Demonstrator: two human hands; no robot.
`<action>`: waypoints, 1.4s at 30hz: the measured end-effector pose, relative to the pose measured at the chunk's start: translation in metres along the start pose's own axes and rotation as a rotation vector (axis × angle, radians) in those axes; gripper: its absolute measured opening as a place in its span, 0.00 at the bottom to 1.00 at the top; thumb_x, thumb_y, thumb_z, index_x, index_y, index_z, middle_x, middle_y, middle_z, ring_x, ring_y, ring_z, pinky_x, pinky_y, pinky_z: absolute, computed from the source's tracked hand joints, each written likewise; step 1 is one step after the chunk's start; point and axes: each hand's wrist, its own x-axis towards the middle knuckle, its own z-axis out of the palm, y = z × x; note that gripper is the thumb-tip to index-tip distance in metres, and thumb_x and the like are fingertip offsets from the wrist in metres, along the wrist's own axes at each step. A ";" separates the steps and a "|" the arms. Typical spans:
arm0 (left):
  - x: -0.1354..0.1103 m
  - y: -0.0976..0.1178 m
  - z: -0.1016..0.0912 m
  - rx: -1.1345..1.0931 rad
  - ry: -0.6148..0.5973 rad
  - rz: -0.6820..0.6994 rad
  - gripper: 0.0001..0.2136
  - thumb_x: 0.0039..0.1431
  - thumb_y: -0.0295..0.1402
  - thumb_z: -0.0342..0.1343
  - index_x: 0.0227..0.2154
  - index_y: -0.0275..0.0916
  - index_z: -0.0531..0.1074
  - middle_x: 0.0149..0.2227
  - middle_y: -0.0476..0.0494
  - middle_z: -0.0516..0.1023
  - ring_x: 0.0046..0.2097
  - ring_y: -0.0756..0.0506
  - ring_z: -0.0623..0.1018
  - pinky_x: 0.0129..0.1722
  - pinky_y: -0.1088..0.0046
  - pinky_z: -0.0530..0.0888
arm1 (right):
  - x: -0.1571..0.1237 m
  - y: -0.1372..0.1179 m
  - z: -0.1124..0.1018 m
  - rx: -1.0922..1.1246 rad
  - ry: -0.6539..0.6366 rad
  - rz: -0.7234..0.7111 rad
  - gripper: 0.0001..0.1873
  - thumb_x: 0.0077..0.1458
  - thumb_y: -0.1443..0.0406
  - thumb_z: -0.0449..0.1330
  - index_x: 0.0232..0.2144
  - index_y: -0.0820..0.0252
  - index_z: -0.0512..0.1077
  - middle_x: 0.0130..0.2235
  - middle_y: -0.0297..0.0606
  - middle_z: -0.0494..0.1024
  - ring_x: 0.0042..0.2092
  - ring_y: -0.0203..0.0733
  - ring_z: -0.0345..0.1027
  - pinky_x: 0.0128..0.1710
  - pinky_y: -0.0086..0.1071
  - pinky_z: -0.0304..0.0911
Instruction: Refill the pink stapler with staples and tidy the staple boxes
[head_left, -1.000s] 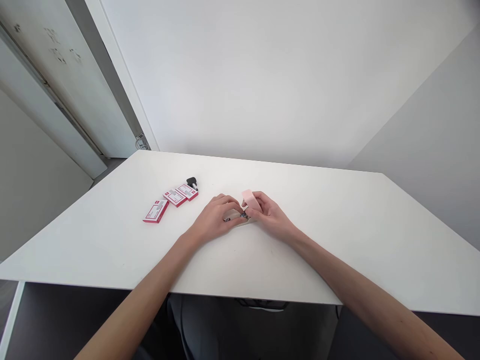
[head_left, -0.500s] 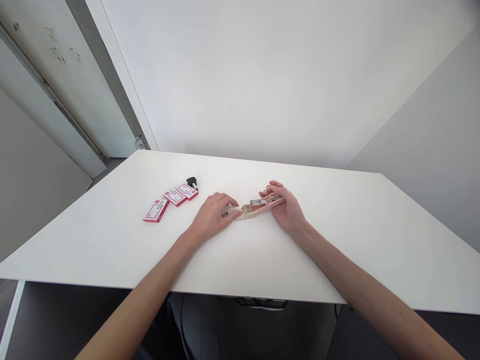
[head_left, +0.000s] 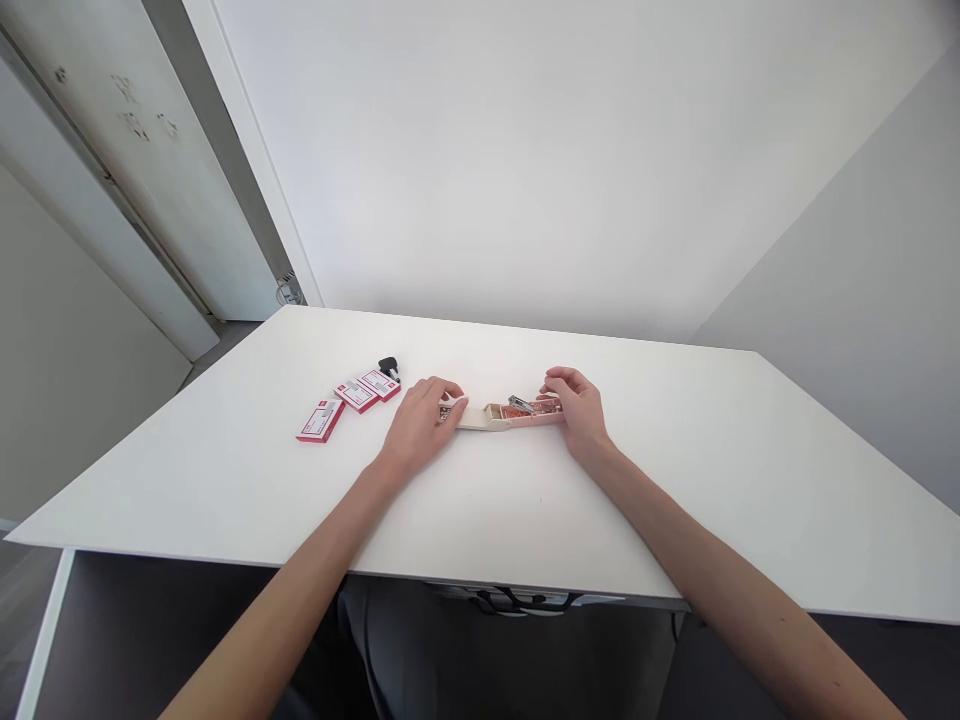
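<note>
White table [head_left: 675, 480], opened stapler [head_left: 497, 424], cream end [head_left: 472, 420] in left hand [head_left: 421, 422], pink end [head_left: 534, 420] in right hand [head_left: 585, 412], three red-and-white boxes [head_left: 356, 394], small black object [head_left: 388, 365] just beside the farthest.

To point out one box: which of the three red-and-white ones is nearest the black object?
The rightmost box; the black object lies just behind it. The middle box and leftmost box lie farther away.
</note>
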 end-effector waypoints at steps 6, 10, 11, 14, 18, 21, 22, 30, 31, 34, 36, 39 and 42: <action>-0.010 -0.002 -0.006 0.002 0.192 -0.008 0.09 0.74 0.39 0.48 0.45 0.43 0.70 0.49 0.41 0.77 0.55 0.40 0.74 0.57 0.58 0.70 | 0.002 0.002 -0.003 -0.045 0.040 0.009 0.12 0.48 0.59 0.66 0.36 0.54 0.75 0.31 0.32 0.76 0.33 0.41 0.76 0.34 0.36 0.72; -0.026 -0.016 -0.025 0.186 0.314 -0.048 0.10 0.70 0.38 0.50 0.48 0.42 0.69 0.54 0.35 0.73 0.59 0.36 0.71 0.63 0.51 0.66 | 0.002 0.003 -0.005 -0.038 0.036 0.011 0.13 0.47 0.58 0.66 0.36 0.54 0.75 0.31 0.32 0.76 0.33 0.40 0.76 0.32 0.34 0.73; -0.031 -0.021 -0.033 0.262 0.339 -0.082 0.11 0.69 0.38 0.51 0.49 0.41 0.69 0.55 0.34 0.72 0.60 0.34 0.70 0.64 0.49 0.65 | 0.002 0.003 -0.005 -0.040 0.040 0.006 0.13 0.47 0.57 0.66 0.37 0.54 0.75 0.31 0.32 0.76 0.33 0.40 0.76 0.33 0.35 0.74; -0.048 -0.037 -0.055 0.432 0.379 -0.257 0.18 0.63 0.39 0.55 0.54 0.38 0.67 0.60 0.28 0.67 0.63 0.27 0.66 0.64 0.43 0.64 | 0.000 0.002 -0.006 -0.046 0.048 0.000 0.13 0.48 0.57 0.65 0.37 0.54 0.74 0.31 0.32 0.75 0.32 0.40 0.75 0.33 0.36 0.75; -0.065 -0.054 -0.079 0.441 0.335 -0.508 0.26 0.59 0.42 0.57 0.57 0.35 0.63 0.60 0.25 0.68 0.64 0.23 0.66 0.63 0.38 0.63 | -0.002 0.000 -0.008 -0.074 0.058 -0.014 0.12 0.50 0.57 0.63 0.38 0.53 0.74 0.33 0.34 0.75 0.32 0.41 0.73 0.30 0.37 0.73; -0.072 -0.058 -0.088 0.362 0.299 -0.593 0.27 0.58 0.43 0.57 0.57 0.36 0.62 0.56 0.29 0.74 0.62 0.25 0.71 0.63 0.39 0.65 | -0.006 -0.003 -0.008 -0.111 0.076 -0.070 0.11 0.52 0.58 0.60 0.38 0.54 0.74 0.37 0.37 0.75 0.38 0.44 0.72 0.32 0.37 0.71; -0.074 -0.058 -0.089 0.345 0.296 -0.590 0.27 0.58 0.44 0.57 0.57 0.37 0.61 0.55 0.29 0.75 0.61 0.26 0.72 0.63 0.40 0.66 | -0.009 -0.005 -0.007 -0.116 0.083 -0.098 0.11 0.52 0.59 0.60 0.38 0.54 0.74 0.40 0.39 0.75 0.41 0.45 0.71 0.34 0.38 0.72; -0.089 -0.032 -0.088 0.041 0.285 -0.569 0.27 0.59 0.49 0.60 0.56 0.42 0.62 0.59 0.32 0.77 0.59 0.34 0.78 0.59 0.50 0.75 | -0.048 -0.014 0.010 -0.369 -0.177 -0.671 0.04 0.59 0.64 0.58 0.35 0.52 0.73 0.45 0.44 0.74 0.49 0.51 0.69 0.37 0.40 0.69; -0.091 -0.028 -0.086 -0.003 0.284 -0.549 0.27 0.60 0.51 0.60 0.56 0.43 0.62 0.59 0.33 0.76 0.59 0.35 0.78 0.59 0.51 0.75 | -0.053 -0.015 0.012 -0.392 -0.227 -0.696 0.04 0.60 0.63 0.58 0.35 0.52 0.73 0.45 0.44 0.74 0.47 0.50 0.70 0.35 0.39 0.68; -0.095 -0.012 -0.079 -0.106 0.249 -0.433 0.28 0.61 0.53 0.60 0.56 0.44 0.62 0.59 0.36 0.77 0.59 0.38 0.78 0.61 0.52 0.75 | -0.063 -0.015 0.012 -0.429 -0.371 -0.695 0.04 0.61 0.63 0.59 0.35 0.51 0.74 0.41 0.41 0.76 0.37 0.45 0.71 0.32 0.37 0.65; -0.096 0.000 -0.074 -0.169 0.166 -0.344 0.27 0.61 0.53 0.61 0.56 0.46 0.61 0.59 0.39 0.78 0.59 0.39 0.79 0.62 0.52 0.74 | -0.066 -0.015 0.012 -0.412 -0.481 -0.645 0.04 0.62 0.63 0.59 0.37 0.51 0.75 0.35 0.36 0.77 0.31 0.41 0.68 0.32 0.36 0.64; -0.096 0.019 -0.065 -0.230 0.021 -0.275 0.27 0.62 0.52 0.62 0.57 0.49 0.61 0.57 0.41 0.81 0.54 0.40 0.81 0.61 0.49 0.74 | -0.067 -0.015 0.013 -0.348 -0.680 -0.529 0.06 0.63 0.61 0.59 0.41 0.51 0.75 0.30 0.32 0.76 0.28 0.38 0.67 0.30 0.34 0.62; -0.092 0.032 -0.057 -0.267 -0.061 -0.230 0.27 0.62 0.51 0.63 0.58 0.49 0.62 0.56 0.40 0.82 0.55 0.39 0.81 0.60 0.48 0.74 | -0.069 -0.016 0.015 -0.323 -0.801 -0.438 0.08 0.64 0.59 0.59 0.43 0.52 0.75 0.31 0.31 0.78 0.27 0.37 0.69 0.29 0.33 0.63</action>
